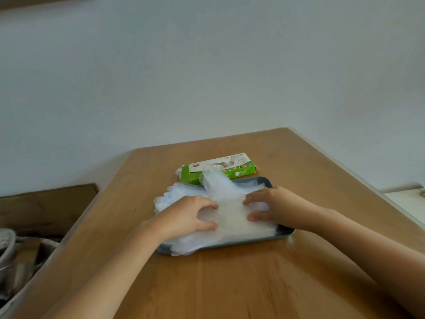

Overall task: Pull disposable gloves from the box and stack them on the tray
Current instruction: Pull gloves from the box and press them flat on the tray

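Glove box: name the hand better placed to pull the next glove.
Left, probably. The left hand sits nearer the loose glove hanging out of the glove box; the right hand presses the glove stack on the tray.

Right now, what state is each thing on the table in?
Tray: lying flat, mostly covered.
Gloves: piled on the tray, spilling over its edge.
Box: lying flat, opened, gloves visible inside.
Left hand: on the gloves, fingers bent, grip unclear.
Right hand: resting on the gloves.
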The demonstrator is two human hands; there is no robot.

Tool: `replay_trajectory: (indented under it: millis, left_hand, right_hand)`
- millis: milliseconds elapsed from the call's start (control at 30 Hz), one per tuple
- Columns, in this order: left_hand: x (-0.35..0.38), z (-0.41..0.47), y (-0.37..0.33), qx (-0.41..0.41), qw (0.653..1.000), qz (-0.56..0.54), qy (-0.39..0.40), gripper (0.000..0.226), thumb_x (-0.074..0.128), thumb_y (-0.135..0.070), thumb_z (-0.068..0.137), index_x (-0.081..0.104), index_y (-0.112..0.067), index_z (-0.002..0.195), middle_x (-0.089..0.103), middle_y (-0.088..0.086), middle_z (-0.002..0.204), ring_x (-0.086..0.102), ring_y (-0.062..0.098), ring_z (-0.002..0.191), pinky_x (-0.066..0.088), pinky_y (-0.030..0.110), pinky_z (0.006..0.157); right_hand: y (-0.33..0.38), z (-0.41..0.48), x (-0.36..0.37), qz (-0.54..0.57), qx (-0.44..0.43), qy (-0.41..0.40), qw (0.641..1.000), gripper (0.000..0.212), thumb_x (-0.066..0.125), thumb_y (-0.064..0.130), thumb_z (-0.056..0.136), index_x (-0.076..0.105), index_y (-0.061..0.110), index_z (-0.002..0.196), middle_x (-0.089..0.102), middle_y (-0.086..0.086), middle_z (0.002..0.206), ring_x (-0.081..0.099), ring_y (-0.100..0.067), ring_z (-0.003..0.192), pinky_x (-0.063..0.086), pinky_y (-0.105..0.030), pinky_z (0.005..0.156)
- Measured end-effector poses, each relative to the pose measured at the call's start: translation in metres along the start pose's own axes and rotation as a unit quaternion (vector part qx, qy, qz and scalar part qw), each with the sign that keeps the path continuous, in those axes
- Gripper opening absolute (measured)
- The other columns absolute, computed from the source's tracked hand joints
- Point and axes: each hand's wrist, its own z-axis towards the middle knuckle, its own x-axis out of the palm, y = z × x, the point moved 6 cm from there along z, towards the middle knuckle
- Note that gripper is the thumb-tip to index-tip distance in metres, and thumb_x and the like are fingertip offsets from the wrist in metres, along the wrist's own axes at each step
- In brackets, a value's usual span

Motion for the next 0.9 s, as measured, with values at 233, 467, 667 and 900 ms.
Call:
replay_trajectory:
  millis: [233,467,667,900]
  left_hand:
    - [-0.013,-0.001,0.004,0.012,0.997,0.003,-0.074,0.006,0.066,-0.032,0.086,0.066,-0.038,0.088,0.067,-0.021,0.102,0.058,-0.007,0.099,0.044,0.016,0.087]
    - [-0.025,0.009,0.006,0.000,0.991,-0.035,-0.127,0.011,0.069,-0.034,0.082,0.067,-0.031,0.072,0.068,-0.021,0.081,0.062,-0.005,0.082,0.052,0.036,0.084]
    - [-0.005,0.003,-0.005,0.011,0.999,0.026,-0.017,0.040,0.074,-0.047,0.077,0.064,-0.030,0.112,0.061,-0.021,0.107,0.053,-0.004,0.099,0.038,0.006,0.081]
    - [-0.009,-0.007,-0.019,0.038,0.996,0.054,-0.067,0.056,0.066,-0.053,0.081,0.051,-0.032,0.131,0.051,-0.022,0.129,0.045,-0.004,0.116,0.032,0.010,0.090]
  right_hand:
    - [0.004,0.003,-0.006,-0.006,-0.039,-0.032,0.999,0.022,0.059,0.034,0.093,0.072,0.025,0.109,0.067,0.015,0.117,0.059,-0.005,0.108,0.042,-0.025,0.097]
    - [0.007,0.009,-0.012,-0.023,0.009,0.010,1.000,0.045,0.066,0.057,0.079,0.065,0.035,0.117,0.062,0.016,0.116,0.057,-0.006,0.100,0.046,-0.022,0.085]
    - [0.015,0.013,-0.015,-0.079,-0.013,0.007,0.997,0.024,0.063,0.042,0.088,0.072,0.030,0.107,0.068,0.012,0.113,0.062,-0.009,0.099,0.049,-0.027,0.089]
    - [0.015,0.015,-0.020,-0.031,-0.012,-0.007,0.999,0.020,0.059,0.035,0.092,0.073,0.024,0.101,0.070,0.010,0.106,0.061,-0.006,0.090,0.049,-0.026,0.087]
